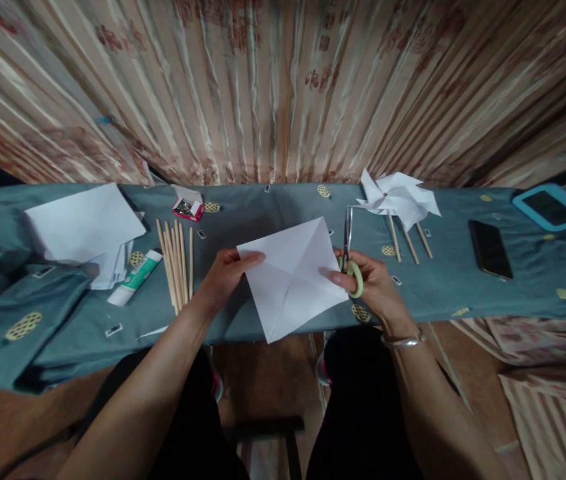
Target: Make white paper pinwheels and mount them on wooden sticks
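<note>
A square white sheet of paper (287,280) with diagonal crease lines is held above the front of the table. My left hand (225,277) pinches its left corner, thumb on top. At the right corner my right hand (370,280) presses a thumb on the paper. That same hand also carries scissors (347,230) with light green handles, their blades pointing away from me. The blades stand beside the sheet's right edge and look closed. The fingers beneath the paper are hidden.
Wooden sticks (177,260), a glue stick (135,278), a red box of small metal pins (187,207) and white paper (85,223) lie left. Paper pinwheels (397,197) on sticks, a phone (490,249) and a blue-framed tablet (553,206) lie right. A curtain (283,93) hangs behind.
</note>
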`<state>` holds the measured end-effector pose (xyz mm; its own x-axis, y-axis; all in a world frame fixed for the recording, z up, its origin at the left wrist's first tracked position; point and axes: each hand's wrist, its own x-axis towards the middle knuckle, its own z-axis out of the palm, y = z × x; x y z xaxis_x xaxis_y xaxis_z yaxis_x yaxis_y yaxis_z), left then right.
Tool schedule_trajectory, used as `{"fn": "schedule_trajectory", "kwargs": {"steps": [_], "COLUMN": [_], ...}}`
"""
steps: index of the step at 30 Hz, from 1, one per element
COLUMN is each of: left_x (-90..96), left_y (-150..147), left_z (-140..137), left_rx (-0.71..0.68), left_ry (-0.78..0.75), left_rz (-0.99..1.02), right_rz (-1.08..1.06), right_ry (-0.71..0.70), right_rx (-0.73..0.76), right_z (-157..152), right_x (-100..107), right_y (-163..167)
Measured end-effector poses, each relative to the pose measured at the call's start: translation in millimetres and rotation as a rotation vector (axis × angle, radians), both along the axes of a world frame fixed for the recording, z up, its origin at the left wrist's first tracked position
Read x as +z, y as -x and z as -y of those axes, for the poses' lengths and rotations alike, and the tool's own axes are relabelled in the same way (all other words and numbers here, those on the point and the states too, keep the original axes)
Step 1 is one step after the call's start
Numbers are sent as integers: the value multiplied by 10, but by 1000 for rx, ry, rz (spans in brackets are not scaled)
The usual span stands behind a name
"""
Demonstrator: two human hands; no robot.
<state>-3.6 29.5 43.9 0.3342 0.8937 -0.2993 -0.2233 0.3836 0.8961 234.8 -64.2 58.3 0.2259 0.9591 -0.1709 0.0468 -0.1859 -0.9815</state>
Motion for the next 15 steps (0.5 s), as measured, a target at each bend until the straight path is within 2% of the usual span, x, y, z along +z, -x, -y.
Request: {"fn": "schedule_trajectory", "kwargs": {"steps": [4,6,10,15], "left_x": [12,48,92,5], "left_y": [-18,-35,-100,-279], "left_z": [-2,-3,52,215], "left_rx": [-5,-11,-91,-154], "left_ry": [44,94,126,63], "left_rz": [47,135,280,252], "right_rz": [-38,-61,-122,-120], "right_ry": [38,5,-77,-151], "right_rx": [48,-24,-264,-365], "right_z": [4,-28,-127,-229], "right_x": [5,-1,-21,-79], "right_y": [106,151,212,297]}}
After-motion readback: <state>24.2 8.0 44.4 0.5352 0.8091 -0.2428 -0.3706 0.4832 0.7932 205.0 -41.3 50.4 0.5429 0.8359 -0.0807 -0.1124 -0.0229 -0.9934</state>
